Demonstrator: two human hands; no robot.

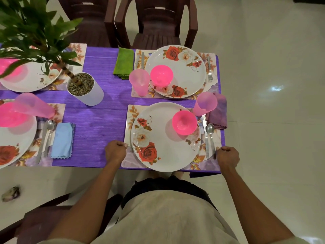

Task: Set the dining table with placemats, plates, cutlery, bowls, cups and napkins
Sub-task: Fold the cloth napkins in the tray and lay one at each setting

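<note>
In front of me a floral placemat (129, 120) carries a white rose plate (158, 138) with a pink bowl (184, 122) on it. My left hand (115, 150) pinches the mat's left edge and my right hand (228, 155) pinches its right edge, both with curled fingers. A knife and a spoon (210, 132) lie right of the plate. A pink cup (204, 103) and a purple napkin (219, 111) stand at the mat's far right corner. A fork is partly hidden under the plate's left rim.
Beyond lies a second setting: plate (182, 74), pink bowl (161, 75), pink cup (139, 81), fork (209, 69), green napkin (124, 62). Two more settings sit at left, with a blue napkin (62, 140). A potted plant (84, 88) stands mid-table. Brown chairs (156, 23) stand behind.
</note>
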